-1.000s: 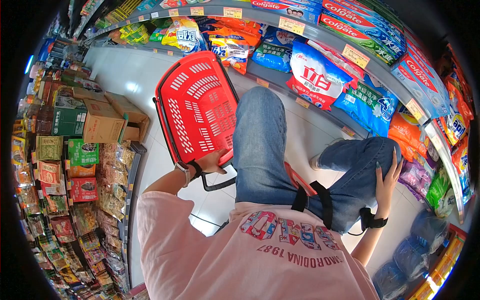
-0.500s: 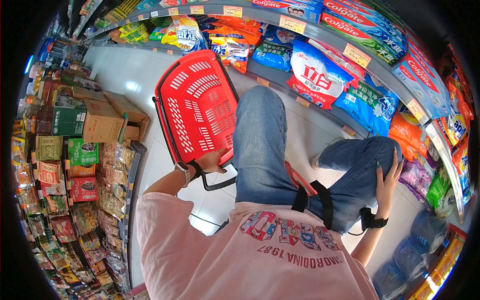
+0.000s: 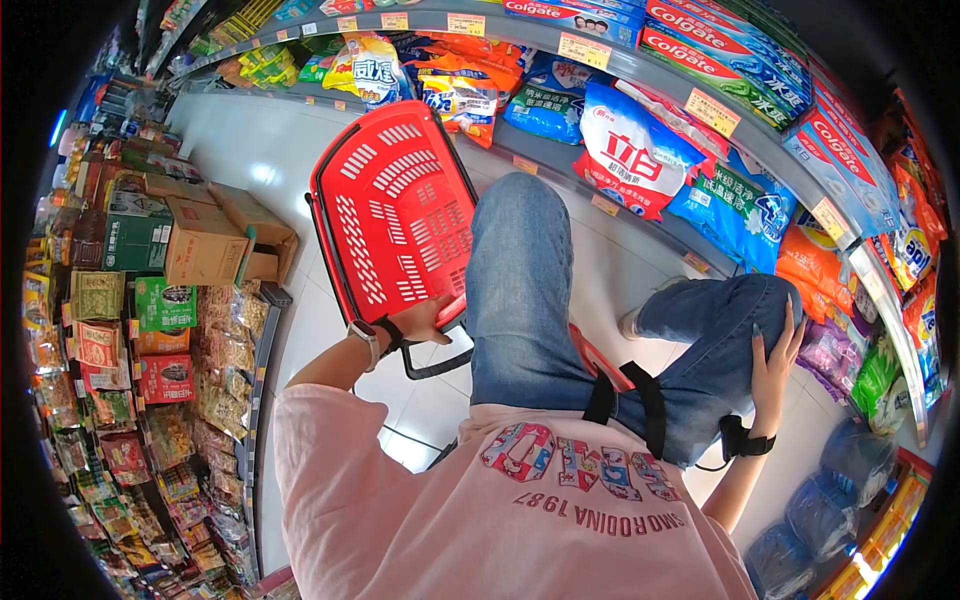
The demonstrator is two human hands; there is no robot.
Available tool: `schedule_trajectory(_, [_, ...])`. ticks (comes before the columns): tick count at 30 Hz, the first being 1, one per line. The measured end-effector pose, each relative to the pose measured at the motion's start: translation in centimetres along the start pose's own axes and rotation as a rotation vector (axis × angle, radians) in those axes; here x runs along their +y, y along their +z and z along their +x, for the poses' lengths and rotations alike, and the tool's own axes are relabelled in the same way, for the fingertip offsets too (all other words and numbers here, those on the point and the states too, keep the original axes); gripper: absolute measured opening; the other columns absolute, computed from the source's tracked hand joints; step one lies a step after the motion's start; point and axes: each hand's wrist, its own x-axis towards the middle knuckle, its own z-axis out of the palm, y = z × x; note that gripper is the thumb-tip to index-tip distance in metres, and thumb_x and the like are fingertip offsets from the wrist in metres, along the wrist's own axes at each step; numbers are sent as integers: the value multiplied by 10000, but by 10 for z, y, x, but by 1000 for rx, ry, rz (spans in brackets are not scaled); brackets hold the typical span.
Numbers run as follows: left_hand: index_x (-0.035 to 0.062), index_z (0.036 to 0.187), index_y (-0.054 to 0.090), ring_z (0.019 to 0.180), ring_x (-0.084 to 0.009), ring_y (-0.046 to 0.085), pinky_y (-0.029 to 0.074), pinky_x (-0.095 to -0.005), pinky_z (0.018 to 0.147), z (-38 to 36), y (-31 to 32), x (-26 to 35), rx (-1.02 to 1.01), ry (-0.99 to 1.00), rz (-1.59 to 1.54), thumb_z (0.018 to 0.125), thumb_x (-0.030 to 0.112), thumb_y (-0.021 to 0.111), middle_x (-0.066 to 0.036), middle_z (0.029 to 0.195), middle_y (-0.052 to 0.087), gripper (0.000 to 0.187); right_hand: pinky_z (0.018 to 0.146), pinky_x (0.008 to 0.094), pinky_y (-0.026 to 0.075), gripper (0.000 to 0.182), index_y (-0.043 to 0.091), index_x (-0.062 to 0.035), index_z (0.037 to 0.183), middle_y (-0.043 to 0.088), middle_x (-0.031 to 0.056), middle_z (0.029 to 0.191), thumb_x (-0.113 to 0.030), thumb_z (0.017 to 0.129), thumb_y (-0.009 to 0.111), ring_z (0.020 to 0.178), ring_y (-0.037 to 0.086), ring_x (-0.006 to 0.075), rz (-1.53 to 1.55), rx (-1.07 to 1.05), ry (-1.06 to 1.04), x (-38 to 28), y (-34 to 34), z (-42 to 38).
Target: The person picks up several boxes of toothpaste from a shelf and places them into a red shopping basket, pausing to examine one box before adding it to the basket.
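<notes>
A red plastic shopping basket point(image 3: 385, 215) stands on the floor beside my left knee, its slotted inside showing nothing in it. My left hand point(image 3: 422, 321), with a watch at the wrist, is closed over the basket's near rim, fingers partly hidden inside. The black basket handle point(image 3: 440, 368) hangs down on the near side, below that hand. My right hand point(image 3: 778, 365) lies on my bent right knee point(image 3: 745, 315) with the fingers stretched out and holds nothing. A black strap is around that wrist.
Laundry detergent bags point(image 3: 640, 150) fill the low shelf ahead, under Colgate toothpaste boxes point(image 3: 700, 50). On the left stand cardboard boxes point(image 3: 207, 240) and a shelf of packaged food point(image 3: 165, 380). Large blue water jugs point(image 3: 822, 515) are at lower right.
</notes>
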Motion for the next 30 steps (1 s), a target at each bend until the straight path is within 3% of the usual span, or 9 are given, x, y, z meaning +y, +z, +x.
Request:
schedule_trajectory(8, [5, 1383, 256, 1187, -318, 469, 360, -357, 1004, -1, -10, 7, -52, -72, 3, 598, 214, 800, -231, 1289, 468, 977, 1093, 487, 155, 628, 282, -159, 1419, 171, 226, 1465, -220, 862, 565, 1364, 138, 399, 8, -1, 10, -1, 0, 0])
schedule_trajectory(10, [-28, 1303, 350, 1102, -356, 520, 420, -385, 935, 1, -5, -7, 32, 38, -29, 596, 310, 781, -260, 1170, 523, 894, 1093, 486, 155, 634, 282, -159, 1419, 168, 225, 1466, -208, 856, 569, 1363, 141, 398, 11, 1, 14, -3, 0, 0])
schedule_trajectory(13, [-28, 1298, 352, 1074, -359, 538, 432, -388, 912, -1, -16, 2, -14, -3, -8, 597, 313, 783, -262, 1141, 539, 891, 1094, 483, 156, 638, 282, -157, 1419, 169, 225, 1465, -201, 852, 572, 1363, 142, 397, 8, 0, 15, 1, 1, 0])
schedule_trajectory(16, [0, 1367, 285, 1144, -330, 501, 372, -364, 986, -2, -22, 10, -69, -97, -15, 589, 247, 798, -243, 1232, 511, 964, 1094, 481, 157, 638, 282, -156, 1419, 172, 223, 1464, -203, 853, 573, 1363, 140, 399, 11, -5, 20, 0, 0, 1])
schedule_trajectory(30, [-7, 1345, 304, 1134, -333, 509, 392, -368, 974, 2, -17, 0, -57, -84, -21, 587, 267, 792, -242, 1216, 517, 942, 1094, 483, 155, 636, 281, -158, 1419, 176, 230, 1461, -217, 857, 573, 1364, 137, 403, 2, 0, 14, 3, 1, 0])
